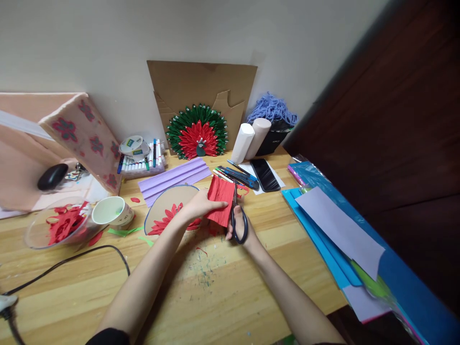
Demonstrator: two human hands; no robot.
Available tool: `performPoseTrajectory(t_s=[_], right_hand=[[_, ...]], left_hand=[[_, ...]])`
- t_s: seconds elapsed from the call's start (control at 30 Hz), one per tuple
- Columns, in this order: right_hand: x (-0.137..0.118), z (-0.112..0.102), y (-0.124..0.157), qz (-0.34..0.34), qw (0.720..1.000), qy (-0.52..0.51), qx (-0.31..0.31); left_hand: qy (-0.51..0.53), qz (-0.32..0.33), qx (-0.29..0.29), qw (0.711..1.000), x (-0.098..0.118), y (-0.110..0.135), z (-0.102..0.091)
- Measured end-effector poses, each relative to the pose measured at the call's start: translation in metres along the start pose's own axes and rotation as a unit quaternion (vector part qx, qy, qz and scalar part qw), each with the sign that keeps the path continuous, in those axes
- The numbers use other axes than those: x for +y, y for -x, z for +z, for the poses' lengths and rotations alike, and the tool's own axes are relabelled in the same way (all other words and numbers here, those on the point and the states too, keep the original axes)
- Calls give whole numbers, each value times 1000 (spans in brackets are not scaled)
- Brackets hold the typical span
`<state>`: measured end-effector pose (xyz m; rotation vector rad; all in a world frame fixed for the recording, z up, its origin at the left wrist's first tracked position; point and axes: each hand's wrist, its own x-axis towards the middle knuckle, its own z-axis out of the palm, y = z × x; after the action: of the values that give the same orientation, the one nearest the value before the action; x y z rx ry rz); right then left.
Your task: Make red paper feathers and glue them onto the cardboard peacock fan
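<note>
Here's the left hand (203,203) pinching one red crepe-paper piece (220,197) above the surface (287,239), the right hand (245,235) curled round one pair of scissors (233,229), blades at the paper's right edge. Beyond: one smartphone (265,175), two pale tubes (242,144), one black box (269,144) lettered in white, too small to read.

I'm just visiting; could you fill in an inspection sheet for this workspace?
Surface: pale wooden tabletop with small dark blue-green marks.
Things in hand: crinkled red paper piece; dark-handled metal scissors, blades at the paper's right edge.
Clutter: clear round plastic bowl of red scraps; white paper cup; black rectangular smartphone.
Hands: left hand grips the paper; right hand holds the scissors.
Cables: one black cable, curving across the left side.
Surroundings: brown cardboard sheet standing before a grey wall.
</note>
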<state>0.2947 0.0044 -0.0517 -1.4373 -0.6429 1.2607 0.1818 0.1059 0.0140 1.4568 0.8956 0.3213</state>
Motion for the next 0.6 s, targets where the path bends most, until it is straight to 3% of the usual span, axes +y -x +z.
performPoseTrajectory(t_s=[0.2, 0.4, 0.47, 0.6], right_hand=[[-13, -8, -5, -50, 996, -53, 41], [-30, -25, -3, -102, 993, -38, 36], [-29, -25, -4, -101, 994, -35, 38], [-24, -22, -6, -126, 987, -42, 87]], left_hand=[[-74, 28, 0, 997, 8, 10, -17], [-136, 24, -126, 982, 12, 18, -28], [-138, 19, -106, 985, 14, 19, -27], [-95, 13, 40, 995, 20, 18, -28]])
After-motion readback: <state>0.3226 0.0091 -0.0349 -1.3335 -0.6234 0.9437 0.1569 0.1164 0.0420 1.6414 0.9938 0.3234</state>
